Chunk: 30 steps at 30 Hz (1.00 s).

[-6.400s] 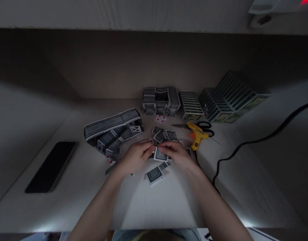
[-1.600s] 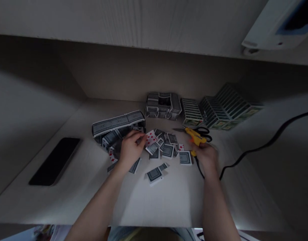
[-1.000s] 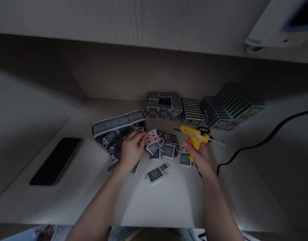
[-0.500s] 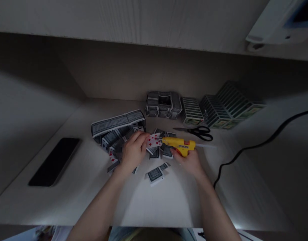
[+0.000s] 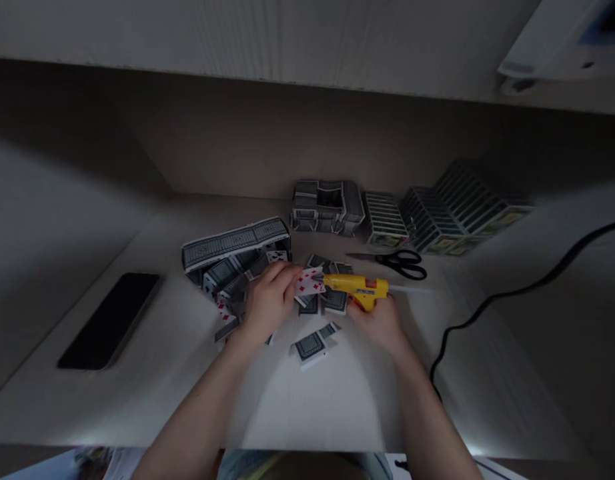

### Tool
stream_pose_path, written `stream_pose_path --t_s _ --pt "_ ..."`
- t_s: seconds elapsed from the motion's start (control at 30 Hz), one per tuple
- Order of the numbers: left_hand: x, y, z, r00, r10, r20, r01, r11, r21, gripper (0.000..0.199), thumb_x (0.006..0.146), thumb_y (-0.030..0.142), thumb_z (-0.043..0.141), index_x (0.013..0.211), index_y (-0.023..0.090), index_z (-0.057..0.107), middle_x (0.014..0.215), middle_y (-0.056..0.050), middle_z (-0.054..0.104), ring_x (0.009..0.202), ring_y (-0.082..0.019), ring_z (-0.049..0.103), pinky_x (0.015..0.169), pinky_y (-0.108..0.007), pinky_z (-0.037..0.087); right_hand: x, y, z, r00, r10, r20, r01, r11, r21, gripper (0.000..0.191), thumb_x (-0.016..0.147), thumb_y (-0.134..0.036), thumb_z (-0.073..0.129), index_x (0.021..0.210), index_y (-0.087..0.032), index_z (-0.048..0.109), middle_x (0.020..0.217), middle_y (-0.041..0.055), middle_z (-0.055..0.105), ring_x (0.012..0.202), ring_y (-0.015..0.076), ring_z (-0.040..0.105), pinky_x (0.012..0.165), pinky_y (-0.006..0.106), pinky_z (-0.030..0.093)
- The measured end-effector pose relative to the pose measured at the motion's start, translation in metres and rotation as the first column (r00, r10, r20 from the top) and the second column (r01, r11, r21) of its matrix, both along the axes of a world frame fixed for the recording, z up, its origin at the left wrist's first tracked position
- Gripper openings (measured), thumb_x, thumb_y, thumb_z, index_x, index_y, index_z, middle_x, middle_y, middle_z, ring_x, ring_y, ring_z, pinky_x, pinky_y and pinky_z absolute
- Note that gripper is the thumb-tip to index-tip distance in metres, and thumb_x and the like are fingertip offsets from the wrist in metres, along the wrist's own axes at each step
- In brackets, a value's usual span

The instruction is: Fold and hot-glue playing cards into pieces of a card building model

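My left hand (image 5: pixel 270 297) is closed on a playing card (image 5: pixel 308 283) with red diamonds facing up. In my right hand (image 5: pixel 380 321) is a yellow glue gun (image 5: pixel 356 286), a pale glue stick (image 5: pixel 412 290) poking from its back end. The gun's nozzle points left and sits at the card's face; whether it touches is too small to tell. Beneath and around the card lie several folded card pieces (image 5: pixel 336 301) with dark patterned backs. Nearer me rests another folded card piece (image 5: pixel 310 347). Left of my left hand stands a long structure built of cards (image 5: pixel 236 244).
Black-handled scissors (image 5: pixel 405 262) lie right of the cards. Behind stand a card-built model (image 5: pixel 327 207) and stepped card stacks (image 5: pixel 450 213). A black phone (image 5: pixel 110 320) lies at left. A black cable (image 5: pixel 492 297) runs along the right. A shelf (image 5: pixel 307 50) overhangs the desk.
The glue gun's nozzle has shifted slightly left across the card's face, and the card is tilted a little differently. My hands keep their hold; the view has moved slightly.
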State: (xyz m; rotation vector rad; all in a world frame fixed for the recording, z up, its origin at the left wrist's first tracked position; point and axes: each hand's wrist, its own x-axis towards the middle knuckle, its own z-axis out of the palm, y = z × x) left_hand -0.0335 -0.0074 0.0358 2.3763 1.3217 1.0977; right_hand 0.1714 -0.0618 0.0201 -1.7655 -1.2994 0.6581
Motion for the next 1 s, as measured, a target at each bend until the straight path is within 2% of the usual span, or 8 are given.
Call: stream_pose_path --t_s 0.1,0.33,0.6,1.0 --pt "0.0007 -0.0007 0.0012 1.000 -0.006 -0.003 0.006 1.000 0.009 0.023 0.085 0.016 0.042 0.100 0.021 0.060 0.096 -0.004 0.062 0.093 -0.015 0.056 0.083 -0.028 0.046 0.0007 0.0005 -0.0004 0.999 -0.010 0.039 0.011 1.000 -0.015 0.008 0.062 -0.026 0.057 0.065 -0.019 0.061 0.056 0.0036 0.066 0.053 0.0199 0.063 0.044 0.026 0.047" --pt "0.0010 -0.0015 0.0000 1.000 -0.018 -0.011 0.018 0.999 0.030 0.025 0.084 0.015 0.043 0.100 0.021 0.060 0.095 -0.004 0.062 0.093 -0.016 0.056 0.084 -0.029 0.046 0.0028 0.0008 0.0001 0.996 -0.001 0.091 0.010 0.995 -0.095 0.017 0.062 -0.028 0.056 0.072 -0.016 0.063 0.064 0.0080 0.069 0.061 0.0236 0.065 0.048 0.028 0.048" --pt "-0.0004 -0.0001 -0.0007 1.000 -0.014 -0.006 0.014 0.999 0.037 0.024 0.084 0.014 0.044 0.099 0.020 0.061 0.095 -0.005 0.062 0.092 -0.016 0.056 0.082 -0.029 0.046 0.0043 0.0008 0.0023 0.987 0.031 0.158 -0.014 0.995 -0.102 0.016 0.065 -0.030 0.052 0.067 -0.018 0.063 0.067 0.0076 0.070 0.065 0.0234 0.066 0.051 0.028 0.047" --pt "-0.0008 0.0007 -0.0014 1.000 -0.012 0.001 0.012 0.996 0.088 0.024 0.082 0.011 0.044 0.097 0.020 0.061 0.092 -0.004 0.062 0.089 -0.015 0.056 0.080 -0.028 0.047 0.0063 0.0014 0.0034 0.947 0.058 0.316 -0.013 0.990 -0.140 0.027 0.069 -0.033 0.048 0.071 -0.015 0.068 0.068 0.0097 0.070 0.064 0.0218 0.065 0.050 0.025 0.042"
